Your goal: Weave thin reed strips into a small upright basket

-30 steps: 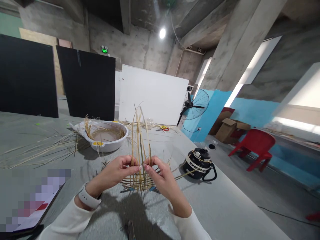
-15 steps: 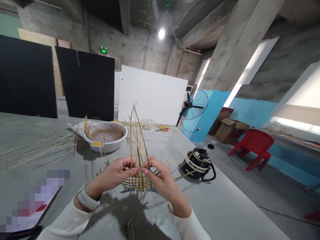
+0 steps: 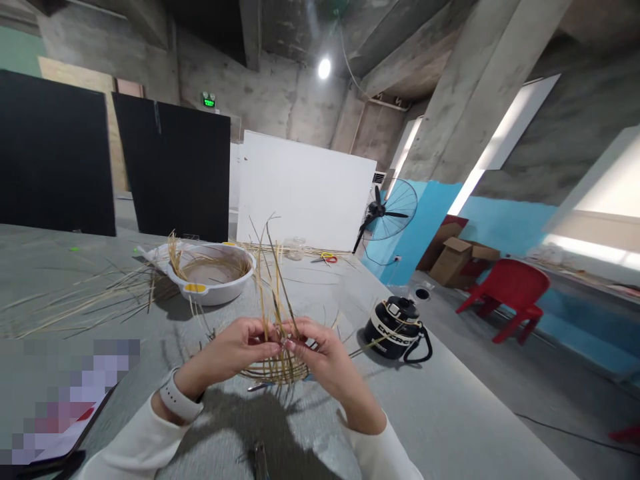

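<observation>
Left hand (image 3: 236, 348) and right hand (image 3: 323, 350) fingers (image 3: 266, 350) closely pinched upright splints (image 3: 283, 280), woven into basket (image 3: 275, 372) rows below, unwoven above.

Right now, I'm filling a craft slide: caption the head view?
Left hand and right hand pinch thin strips at a woven basket's rim, a black bottle standing to the right.

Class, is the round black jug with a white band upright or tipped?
Upright: the black jug stands base-down on the grey table, lid uppermost.
</observation>
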